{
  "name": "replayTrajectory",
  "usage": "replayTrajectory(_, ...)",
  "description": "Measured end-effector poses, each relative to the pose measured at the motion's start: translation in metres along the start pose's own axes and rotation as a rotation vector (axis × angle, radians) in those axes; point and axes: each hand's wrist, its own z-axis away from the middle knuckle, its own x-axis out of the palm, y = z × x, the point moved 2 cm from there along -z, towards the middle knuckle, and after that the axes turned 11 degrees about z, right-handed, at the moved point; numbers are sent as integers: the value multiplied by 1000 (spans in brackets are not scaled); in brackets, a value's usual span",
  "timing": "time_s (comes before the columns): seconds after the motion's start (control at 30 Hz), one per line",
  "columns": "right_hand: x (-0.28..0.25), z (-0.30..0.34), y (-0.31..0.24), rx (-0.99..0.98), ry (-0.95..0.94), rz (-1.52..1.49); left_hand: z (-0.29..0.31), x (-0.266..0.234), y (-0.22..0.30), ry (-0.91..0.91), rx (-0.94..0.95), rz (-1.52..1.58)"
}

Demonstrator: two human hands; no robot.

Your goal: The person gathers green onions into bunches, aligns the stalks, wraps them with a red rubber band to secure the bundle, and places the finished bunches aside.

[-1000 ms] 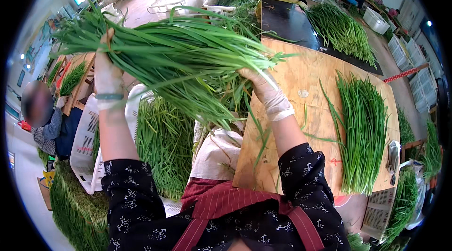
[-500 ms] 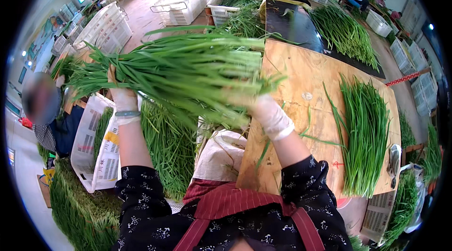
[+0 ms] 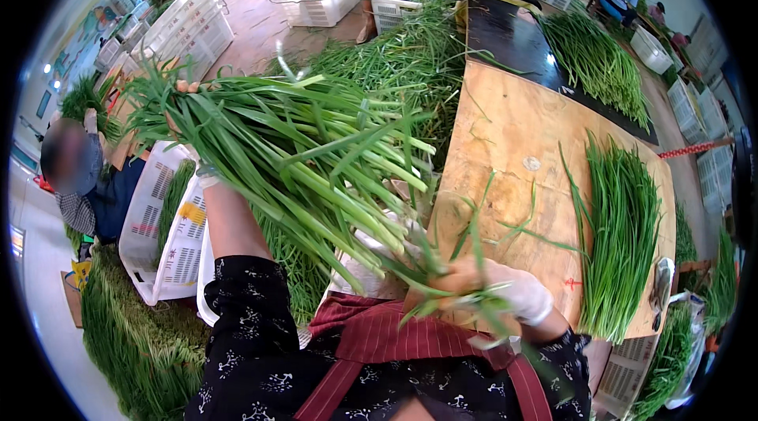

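Left arm stretched forward, left hand (image 3: pixel 188 87) clenched round the leafy end of a long green bunch with pale stems (image 3: pixel 296 149), aloft left of the pale wooden tabletop (image 3: pixel 505 133)! Its long axis slants, leaves upper left, stem ends lower right. Right arm's bent in close, blurred white-gloved right hand (image 3: pixel 483 279) with fingers curled on loose green blades (image 3: pixel 491 313).

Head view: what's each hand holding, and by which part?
Left hand: the large bundle of green leaves, by its leafy end. Right hand: some loose strands; blur hides exactly where.
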Motion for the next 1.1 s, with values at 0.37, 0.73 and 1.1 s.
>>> replayTrajectory(0.37, -86, -126, -19, -58, 576, 603, -12, 18, -32, -82, -120, 50)
replayTrajectory(0.73, 19, -106, -10, -161, 195, 743, -25, 24, -35, -127, -176, 289)
replayTrajectory(1.1, -58, 57, 62, 584, 435, 1099, -18, 5, -4, 174, -175, 335)
